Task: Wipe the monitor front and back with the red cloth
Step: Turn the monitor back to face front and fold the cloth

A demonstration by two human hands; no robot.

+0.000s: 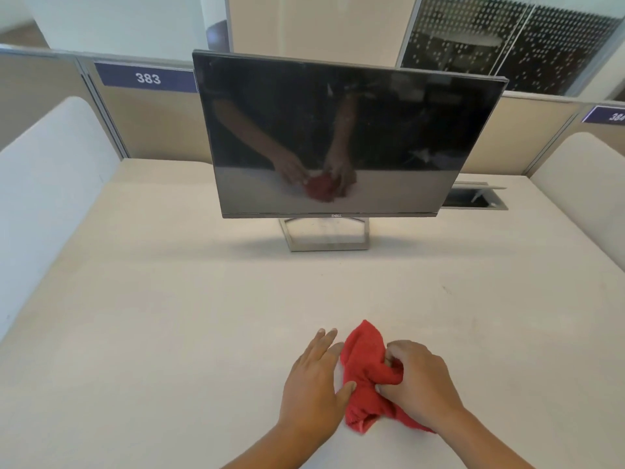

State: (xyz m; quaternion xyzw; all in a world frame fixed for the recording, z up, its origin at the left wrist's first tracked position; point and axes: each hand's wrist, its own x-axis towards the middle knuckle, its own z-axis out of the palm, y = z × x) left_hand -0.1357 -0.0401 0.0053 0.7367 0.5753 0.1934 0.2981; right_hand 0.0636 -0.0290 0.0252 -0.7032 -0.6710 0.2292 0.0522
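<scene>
**red cloth**: bunched on the table, well in front of the monitor, roughly level with its middle. it has not yet touched the glass. judged: it is being gathered into a pad that fits one palm before the first wipe.

**right hand**: in front of the monitor, fingers curled into the cloth's folds and clamped on it. probably the hand that will do the wiping.

**left hand**: just beside the cloth, fingers straight and flat toward the table, thumb touching the cloth's edge. it holds nothing and seems to steady the bundle while the other hand gathers it.

**monitor**: upright on a metal stand, dark screen facing the person, with both hands and the cloth mirrored in it. the front is ready to reach. the back is hidden from this view.

**around the monitor**:
- partition behind it
- number sign "383" on the partition, behind and to the monitor's left
- open cable hatch in the table, just behind its lower right corner
- white side panels well off to either side

**in the way**: the partition stands near the monitor's back, so the rear wipe may call for reaching round or turning the screen. the raised hatch lid could snag the cloth on that side.
</scene>
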